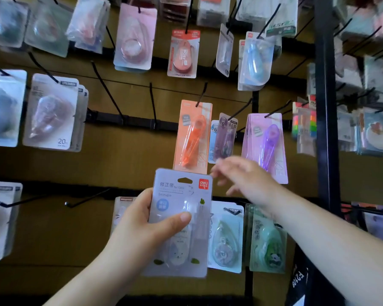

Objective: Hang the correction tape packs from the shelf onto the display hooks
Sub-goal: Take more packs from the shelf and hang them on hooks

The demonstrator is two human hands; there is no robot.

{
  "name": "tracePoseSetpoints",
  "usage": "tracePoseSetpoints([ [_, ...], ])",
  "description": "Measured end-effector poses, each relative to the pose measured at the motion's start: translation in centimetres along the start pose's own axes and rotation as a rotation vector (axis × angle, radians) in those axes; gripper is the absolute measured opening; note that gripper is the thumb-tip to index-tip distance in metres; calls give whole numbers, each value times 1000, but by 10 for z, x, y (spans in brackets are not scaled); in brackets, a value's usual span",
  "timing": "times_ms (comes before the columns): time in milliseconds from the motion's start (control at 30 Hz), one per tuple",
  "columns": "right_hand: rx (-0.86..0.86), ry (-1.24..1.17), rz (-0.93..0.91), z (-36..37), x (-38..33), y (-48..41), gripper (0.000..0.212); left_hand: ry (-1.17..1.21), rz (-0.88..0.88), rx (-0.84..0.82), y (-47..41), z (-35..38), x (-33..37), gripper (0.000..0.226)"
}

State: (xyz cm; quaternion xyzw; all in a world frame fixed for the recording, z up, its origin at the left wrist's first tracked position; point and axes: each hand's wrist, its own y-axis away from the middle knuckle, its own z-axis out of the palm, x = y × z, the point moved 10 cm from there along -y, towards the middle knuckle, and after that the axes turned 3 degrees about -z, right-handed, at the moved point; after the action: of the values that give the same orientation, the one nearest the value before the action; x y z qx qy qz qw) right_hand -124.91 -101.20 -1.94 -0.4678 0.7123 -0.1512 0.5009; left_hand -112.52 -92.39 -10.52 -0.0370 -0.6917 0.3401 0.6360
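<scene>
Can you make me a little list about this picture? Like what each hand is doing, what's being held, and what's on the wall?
Left hand: grips a pale correction tape pack, thumb on its front
Right hand: fingers spread, blurred, holds nothing
Held pack: upright, not on any hook
Bare hooks: two in the middle row, left of the orange pack
Also hanging nearby: purple pack, right of the orange one

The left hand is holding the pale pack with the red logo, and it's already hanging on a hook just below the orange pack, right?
Not on a hook yet. The head view shows the hang hole of the pale pack empty; the left hand only holds it up, just below the orange pack. The red logo is right.
</scene>
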Motion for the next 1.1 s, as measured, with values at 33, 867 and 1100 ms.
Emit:
tracePoseSetpoints([
  [33,-136,-20,22,19,-4,6,15,2,9,12,2,-2,4,41],
  [867,344,-106,-162,38,-95,-78,27,-139,248,207,-57,-82,94,70],
  [1100,374,-97,-184,26,-99,-94,31,-187,307,200,-80,-79,108,70],
])
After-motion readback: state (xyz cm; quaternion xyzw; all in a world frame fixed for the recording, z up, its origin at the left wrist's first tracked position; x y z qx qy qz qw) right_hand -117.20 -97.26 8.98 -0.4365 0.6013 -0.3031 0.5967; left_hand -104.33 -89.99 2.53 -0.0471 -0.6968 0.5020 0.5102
